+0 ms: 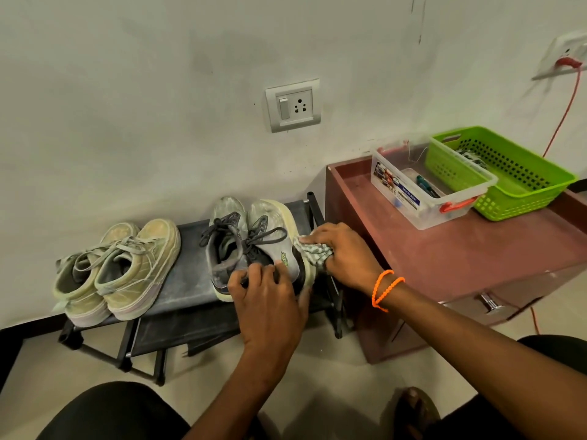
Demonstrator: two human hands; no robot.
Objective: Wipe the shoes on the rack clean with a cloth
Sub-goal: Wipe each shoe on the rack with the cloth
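R hand (341, 252): grips crumpled grey-white checked cloth (313, 254), pressed to outer sole of right grey lace-up sneaker (273, 236).
L hand (266, 292): fingers curled on that sneaker's heel, steadying.
Progress: early, judging by dust; grey pair w/ wipe under way, pale beige canvas pair (117, 268) looks untouched.
Location: both pairs on black fabric-shelf rack (187, 268).

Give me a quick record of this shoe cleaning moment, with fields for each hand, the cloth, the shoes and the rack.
left hand: grips the heel of the grey shoe
right hand: presses the cloth against that shoe's outer side
cloth: patterned, bunched
beige pair: on the left of the rack, untouched
rack: dark, against the wall
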